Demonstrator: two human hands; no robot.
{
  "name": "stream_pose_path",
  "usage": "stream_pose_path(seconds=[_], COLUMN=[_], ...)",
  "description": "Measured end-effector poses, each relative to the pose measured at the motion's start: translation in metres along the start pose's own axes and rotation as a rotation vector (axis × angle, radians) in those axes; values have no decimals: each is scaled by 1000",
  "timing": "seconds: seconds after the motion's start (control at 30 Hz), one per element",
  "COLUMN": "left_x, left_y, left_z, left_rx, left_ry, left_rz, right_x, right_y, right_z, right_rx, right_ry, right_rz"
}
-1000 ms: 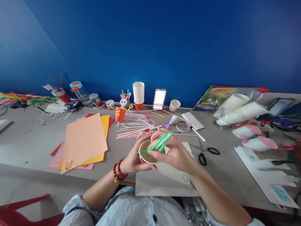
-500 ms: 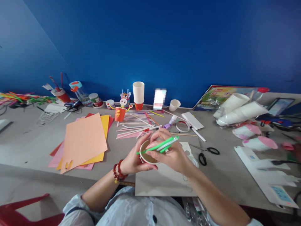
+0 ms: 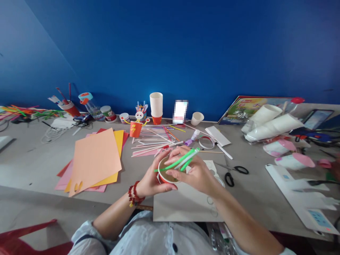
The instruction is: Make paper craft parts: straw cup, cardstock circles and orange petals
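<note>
My left hand (image 3: 153,174) is wrapped round the side of a red paper cup (image 3: 165,178), its pale rim and inside turned up toward me. My right hand (image 3: 195,171) is closed on several bent green strips (image 3: 183,160), with a white one among them; they look like pipe cleaners. These strips cross over the cup's mouth, one end reaching past its left rim. My right fingertips are at the cup's opening, partly inside it. Under both hands lies a pale grey board (image 3: 180,205) with cut circles along its right side.
Coloured paper sheets (image 3: 95,159) lie to the left. Paper sticks (image 3: 151,141), a rabbit-decorated cup (image 3: 136,129) and stacked cups (image 3: 156,104) stand farther back. Scissors (image 3: 233,173), a power strip (image 3: 294,198) and bagged cups (image 3: 273,127) are to the right.
The green strips have shifted slightly left and look more curved above the cup. More of the cup's red side shows beneath its rim. My left hand stays nearly still.
</note>
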State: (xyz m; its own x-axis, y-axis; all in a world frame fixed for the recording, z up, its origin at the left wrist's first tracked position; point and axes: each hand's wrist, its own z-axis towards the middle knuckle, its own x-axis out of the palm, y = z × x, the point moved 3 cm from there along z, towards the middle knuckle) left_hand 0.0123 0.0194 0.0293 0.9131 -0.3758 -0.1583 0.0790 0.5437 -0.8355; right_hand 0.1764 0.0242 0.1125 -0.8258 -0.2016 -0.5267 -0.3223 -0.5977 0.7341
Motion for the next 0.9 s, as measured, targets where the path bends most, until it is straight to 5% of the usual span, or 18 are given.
stream_pose_path(seconds=[0.17,0.6,0.9], left_x=[-4,-4,-2], left_y=[5,-5,-2], left_z=[-6,-2,-6], left_rx=[-5,67,32], left_ry=[-68,15,52], left_rz=[59,91,126], right_x=[-15,-23,-19], right_y=[0,4,-6], right_z=[-1,0,-8], right_rx=[39,123,260], right_ry=[-5,168,179], right_rz=[-64,-99,82])
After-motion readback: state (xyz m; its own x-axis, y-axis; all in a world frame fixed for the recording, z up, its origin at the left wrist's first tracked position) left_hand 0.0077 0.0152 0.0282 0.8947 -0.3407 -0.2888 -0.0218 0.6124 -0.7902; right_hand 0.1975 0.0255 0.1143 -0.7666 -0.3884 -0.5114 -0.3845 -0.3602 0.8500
